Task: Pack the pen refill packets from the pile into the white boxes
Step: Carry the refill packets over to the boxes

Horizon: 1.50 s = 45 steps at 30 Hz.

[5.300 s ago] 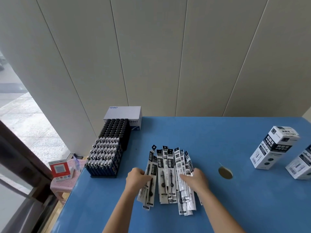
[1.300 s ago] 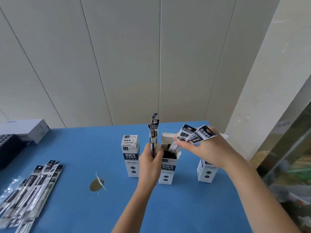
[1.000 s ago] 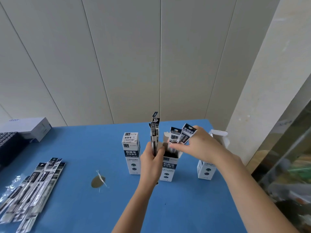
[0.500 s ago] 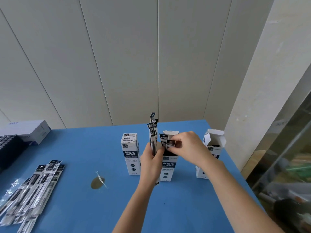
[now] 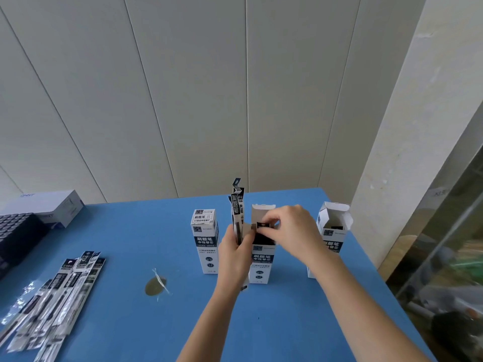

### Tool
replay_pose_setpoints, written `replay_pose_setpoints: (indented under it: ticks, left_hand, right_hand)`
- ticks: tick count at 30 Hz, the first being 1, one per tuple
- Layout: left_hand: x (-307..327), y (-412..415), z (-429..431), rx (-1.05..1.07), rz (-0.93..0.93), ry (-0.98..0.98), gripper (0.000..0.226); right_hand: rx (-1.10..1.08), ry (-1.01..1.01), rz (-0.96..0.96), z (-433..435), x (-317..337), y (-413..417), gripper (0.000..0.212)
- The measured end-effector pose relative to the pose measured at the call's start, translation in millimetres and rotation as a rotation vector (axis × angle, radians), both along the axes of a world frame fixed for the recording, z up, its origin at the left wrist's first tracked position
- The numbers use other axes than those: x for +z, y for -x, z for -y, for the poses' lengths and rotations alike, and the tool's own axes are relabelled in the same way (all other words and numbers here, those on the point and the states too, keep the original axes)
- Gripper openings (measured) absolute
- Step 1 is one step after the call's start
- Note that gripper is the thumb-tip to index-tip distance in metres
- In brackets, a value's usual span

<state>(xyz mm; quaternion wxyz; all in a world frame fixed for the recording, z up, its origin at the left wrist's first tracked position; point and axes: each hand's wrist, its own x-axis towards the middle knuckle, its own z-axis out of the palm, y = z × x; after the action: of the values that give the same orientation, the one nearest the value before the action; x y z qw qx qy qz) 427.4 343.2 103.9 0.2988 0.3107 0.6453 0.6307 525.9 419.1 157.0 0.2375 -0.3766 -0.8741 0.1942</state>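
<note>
Black-and-white printed plastic is in both hands. The right hand [image 5: 290, 229], fingers curled with the thumb closed against them, pinches the dark head of a packet [image 5: 261, 226] at the mouth of the middle box [image 5: 262, 259], centre of the frame. That packet sits almost wholly inside. The left hand [image 5: 234, 257], just left of that box, is wrapped round an upright bundle of packets [image 5: 237, 207] whose heads stand above the box's raised flap.

The packing looks under way with a good deal left. The bundle has yet to go in, and the pile [image 5: 60, 288] lies fanned at the lower left of the blue table [image 5: 130, 231], well apart from the boxes.

The middle box is open, with dark packet heads showing in its mouth (how full it is below cannot be seen). Just left of it a closed box [image 5: 206, 241] stands upright with its contents hidden; it is probably finished. Toward the right edge a third box [image 5: 333, 223] has its flaps up and something dark low inside, likely packets, though it is too small to be sure. At the far left a pale carton [image 5: 52, 207] sits behind a black tray [image 5: 15, 233].
</note>
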Motion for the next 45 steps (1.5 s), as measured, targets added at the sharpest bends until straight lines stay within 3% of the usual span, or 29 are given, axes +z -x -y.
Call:
replay_pose_setpoints:
  ticks: [4,8,12,15,19,23,28,33,35,40,45]
  left_hand:
    - [1,-1,2,-0.01,0.004,-0.007,0.019]
    - [2,0,4,-0.002,0.011,-0.013,0.019]
    - [3,2,6,-0.001,0.001,-0.009,0.02]
    - [3,2,7,-0.008,0.004,-0.002,0.017]
    - [5,3,10,-0.03,0.008,-0.001,0.013]
    - [9,3,13,-0.078,0.017,0.017,0.015]
    - [22,8,20,-0.114,0.057,-0.009,0.028]
    - [34,17,25,-0.123,0.085,-0.02,0.01]
    - [40,19,27,-0.153,0.099,-0.032,0.013]
    - [57,25,30,-0.231,-0.127,0.062,0.023]
    - [72,29,26,-0.293,-0.314,0.035,0.023]
  right_hand:
    - [0.063,-0.052,0.156,2,-7,1,0.017]
    - [0.049,-0.058,0.031,5,-8,-2,0.018]
    - [0.073,-0.079,0.072,6,-10,-2,0.017]
    - [0.083,-0.034,-0.007,7,-16,-3,0.017]
    - [0.076,-0.081,-0.102,9,-28,-11,0.037]
    - [0.119,0.043,-0.124,9,-39,-15,0.055]
    - [0.105,0.106,-0.182,5,-49,-15,0.063]
    - [0.128,0.164,-0.222,0,-52,-12,0.068]
    - [0.108,0.162,-0.246,-2,-53,-10,0.065]
    - [0.097,0.185,-0.319,-5,-56,-6,0.048]
    - [0.114,0.207,-0.359,-6,-60,-7,0.039]
